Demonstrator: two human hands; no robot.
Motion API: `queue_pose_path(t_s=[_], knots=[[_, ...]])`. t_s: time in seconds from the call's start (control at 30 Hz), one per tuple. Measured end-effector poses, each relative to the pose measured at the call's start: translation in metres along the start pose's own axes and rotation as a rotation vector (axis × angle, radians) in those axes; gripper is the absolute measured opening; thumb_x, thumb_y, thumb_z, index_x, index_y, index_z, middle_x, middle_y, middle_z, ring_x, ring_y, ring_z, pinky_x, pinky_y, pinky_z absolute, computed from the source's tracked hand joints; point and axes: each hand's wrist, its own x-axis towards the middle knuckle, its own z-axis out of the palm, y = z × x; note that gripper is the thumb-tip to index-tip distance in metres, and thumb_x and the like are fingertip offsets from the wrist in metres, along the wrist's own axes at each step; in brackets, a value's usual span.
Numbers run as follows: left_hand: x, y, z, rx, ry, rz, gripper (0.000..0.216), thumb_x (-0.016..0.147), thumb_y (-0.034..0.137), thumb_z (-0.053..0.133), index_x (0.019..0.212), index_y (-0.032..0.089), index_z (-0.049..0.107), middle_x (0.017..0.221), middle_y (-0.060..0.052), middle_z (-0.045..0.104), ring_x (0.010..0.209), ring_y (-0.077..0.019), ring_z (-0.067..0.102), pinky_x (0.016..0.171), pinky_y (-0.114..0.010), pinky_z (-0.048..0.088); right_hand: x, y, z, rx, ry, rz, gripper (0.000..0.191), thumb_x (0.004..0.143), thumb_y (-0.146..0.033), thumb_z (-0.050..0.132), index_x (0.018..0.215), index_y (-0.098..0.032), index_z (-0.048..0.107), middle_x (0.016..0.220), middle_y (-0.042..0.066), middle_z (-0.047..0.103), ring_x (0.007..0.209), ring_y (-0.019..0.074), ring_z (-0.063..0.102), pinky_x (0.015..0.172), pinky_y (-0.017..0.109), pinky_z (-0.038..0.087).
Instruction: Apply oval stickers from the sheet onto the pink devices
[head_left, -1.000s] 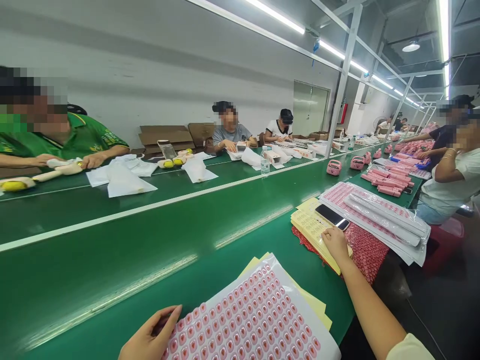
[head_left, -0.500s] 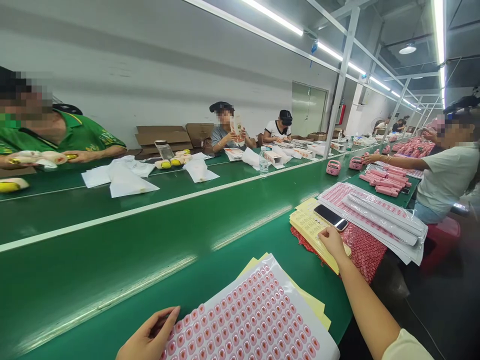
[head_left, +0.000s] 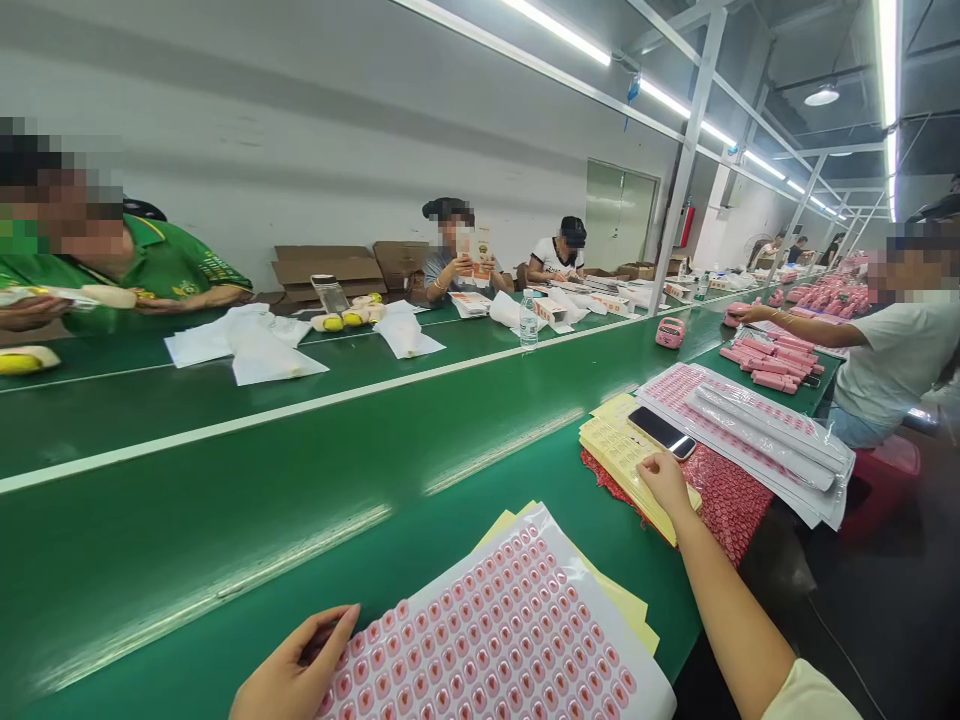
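Note:
A white sheet (head_left: 480, 630) with rows of pink domed stickers, each with a small red mark, lies on the green table in front of me. At its left edge rests my left hand (head_left: 296, 668), fingers curled and thumb closed against the forefinger; anything between them is hidden. My right hand (head_left: 666, 484) lies on a stack of yellow printed sheets (head_left: 616, 440), its fingers bent and pressed together. I cannot make out whether it grips a sheet. Just beyond those fingers a dark-screened phone (head_left: 661, 432) sits on the stack.
Yellow paper (head_left: 626, 600) sticks out under the sticker sheet. Red bubble wrap (head_left: 724, 500) lies beneath the yellow stack, beside more sticker sheets (head_left: 787, 445) in plastic. Pink pieces (head_left: 772, 360) are piled by a co-worker (head_left: 892, 340) at right. A bottle (head_left: 529, 320) stands across the green belt (head_left: 300, 460).
Both my hands keep their places and poses. The view shifts slightly. Across the belt, the person in green has leaned and moved the item held.

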Motion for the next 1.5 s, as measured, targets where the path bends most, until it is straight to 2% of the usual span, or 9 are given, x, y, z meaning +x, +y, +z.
queue_pose_path(t_s=[0.13, 0.37, 0.53, 0.7, 0.83, 1.03, 1.17, 1.33, 1.5], knots=[[-0.001, 0.002, -0.001, -0.013, 0.023, 0.008, 0.017, 0.061, 0.040, 0.051, 0.063, 0.028, 0.062, 0.068, 0.001, 0.068, 0.067, -0.0234, 0.062, 0.057, -0.029, 0.047, -0.001, 0.004, 0.000, 0.096, -0.008, -0.013, 0.012, 0.062, -0.030, 0.061, 0.057, -0.019, 0.059, 0.069, 0.003, 0.061, 0.068, 0.0186, 0.058, 0.066, 0.031, 0.045], [-0.001, 0.002, 0.002, -0.055, 0.069, 0.058, 0.018, 0.057, 0.043, 0.053, 0.059, 0.027, 0.061, 0.057, 0.002, 0.066, 0.059, -0.0219, 0.061, 0.053, -0.028, 0.046, 0.001, 0.009, -0.002, 0.199, 0.007, -0.045, 0.037, 0.061, -0.055, 0.059, 0.061, -0.018, 0.061, 0.074, 0.007, 0.065, 0.070, 0.0210, 0.060, 0.065, 0.034, 0.047], [0.002, -0.001, 0.010, -0.092, 0.119, 0.122, 0.021, 0.056, 0.045, 0.053, 0.057, 0.025, 0.061, 0.055, 0.001, 0.064, 0.059, -0.0208, 0.060, 0.055, -0.027, 0.046, 0.004, 0.012, -0.003, 0.207, 0.033, -0.057, 0.044, 0.059, -0.061, 0.056, 0.064, -0.018, 0.061, 0.075, 0.008, 0.064, 0.074, 0.0222, 0.058, 0.068, 0.036, 0.046], [0.003, -0.008, 0.017, -0.109, 0.154, 0.114, 0.023, 0.062, 0.044, 0.052, 0.063, 0.023, 0.062, 0.062, 0.001, 0.066, 0.065, -0.0202, 0.061, 0.063, -0.029, 0.047, 0.003, 0.008, -0.005, 0.165, 0.062, -0.079, 0.040, 0.060, -0.057, 0.055, 0.068, -0.018, 0.062, 0.079, 0.010, 0.060, 0.083, 0.0248, 0.054, 0.070, 0.038, 0.045], [0.005, -0.017, 0.020, -0.130, 0.182, 0.117, 0.021, 0.074, 0.038, 0.053, 0.072, 0.020, 0.063, 0.071, 0.000, 0.066, 0.073, -0.0185, 0.061, 0.072, -0.032, 0.047, 0.002, 0.001, -0.007, 0.145, 0.042, -0.124, 0.040, 0.058, -0.057, 0.055, 0.066, -0.018, 0.062, 0.080, 0.010, 0.059, 0.087, 0.0269, 0.052, 0.073, 0.041, 0.044], [0.013, -0.029, 0.027, -0.186, 0.162, 0.113, 0.023, 0.085, 0.033, 0.052, 0.098, 0.015, 0.058, 0.099, -0.005, 0.061, 0.085, -0.0173, 0.059, 0.075, -0.038, 0.049, 0.005, -0.005, -0.010, 0.122, 0.023, -0.160, 0.044, 0.056, -0.059, 0.052, 0.066, -0.017, 0.062, 0.081, 0.012, 0.057, 0.084, 0.0280, 0.052, 0.071, 0.042, 0.044], [0.017, -0.036, 0.028, -0.298, 0.164, 0.128, 0.026, 0.085, 0.031, 0.053, 0.106, 0.015, 0.055, 0.105, -0.006, 0.059, 0.088, -0.0183, 0.059, 0.075, -0.039, 0.050, 0.005, -0.004, -0.011, 0.066, 0.018, -0.160, 0.044, 0.057, -0.060, 0.052, 0.066, -0.018, 0.063, 0.082, 0.011, 0.058, 0.078, 0.0278, 0.054, 0.065, 0.041, 0.044], [0.018, -0.057, 0.014, -0.392, 0.248, 0.134, 0.027, 0.085, 0.031, 0.053, 0.108, 0.016, 0.054, 0.109, -0.007, 0.058, 0.091, -0.0193, 0.058, 0.077, -0.040, 0.050, -0.011, -0.027, 0.012, 0.160, -0.247, -0.234, 0.037, 0.056, -0.055, 0.062, 0.068, -0.020, 0.065, 0.082, 0.009, 0.063, 0.073, 0.0262, 0.058, 0.061, 0.037, 0.045], [0.021, -0.089, -0.018, -0.389, 0.404, 0.058, 0.029, 0.085, 0.030, 0.053, 0.110, 0.017, 0.053, 0.114, -0.008, 0.055, 0.097, -0.0208, 0.056, 0.080, -0.042, 0.048, -0.064, -0.080, 0.062, 0.331, -0.578, -0.492, 0.035, 0.061, -0.057, 0.059, 0.064, -0.023, 0.066, 0.078, 0.008, 0.064, 0.080, 0.0248, 0.059, 0.068, 0.036, 0.047]])
